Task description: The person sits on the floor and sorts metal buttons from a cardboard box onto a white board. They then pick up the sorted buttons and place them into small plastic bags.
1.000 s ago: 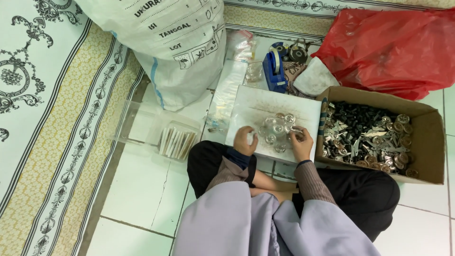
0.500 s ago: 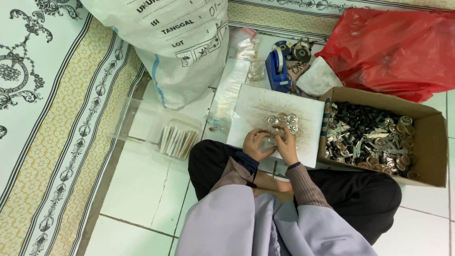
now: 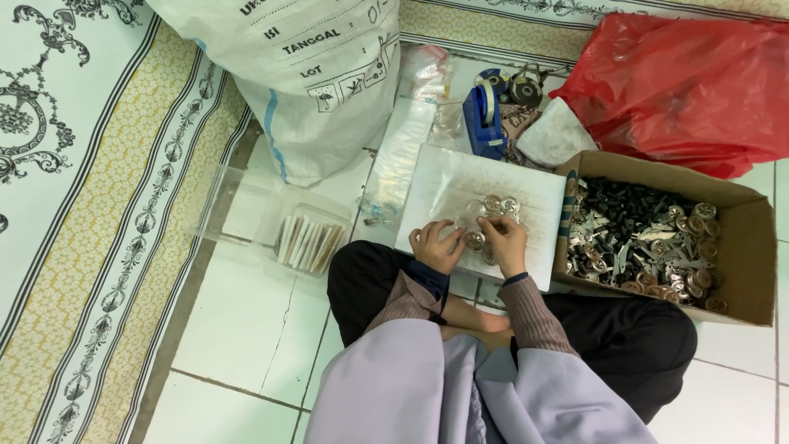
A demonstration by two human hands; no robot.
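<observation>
Left hand (image 3: 436,245), centre of frame: fingers curled together on a small round metal disc (image 3: 474,240), knuckles resting on the white tray (image 3: 444,185). Right hand (image 3: 503,240), just beside it: fingers bent, tips meeting the same disc from the other side; both hands touch at the fingertips. More discs (image 3: 499,203): a small loose cluster on the tray, just above the hands, silver and gold-toned. Tray: flat, white, lying on the tiled floor (image 3: 238,329) before the person's crossed legs. Cardboard box (image 3: 752,238), right of frame, touching the tray's right edge: open, filled with dark metal parts and more round discs along its right side. Red plastic bag (image 3: 682,82), upper right, behind the box. Blue tape dispenser (image 3: 483,123), upper centre, just above the tray. White woven sack (image 3: 312,74), upper centre-left, printed, standing on the floor. Clear plastic container (image 3: 246,205), left of the hands: holds a row of thin pale strips (image 3: 308,242). Patterned mat (image 3: 90,164), left side of frame, cream with dark scrollwork and a yellow band.
</observation>
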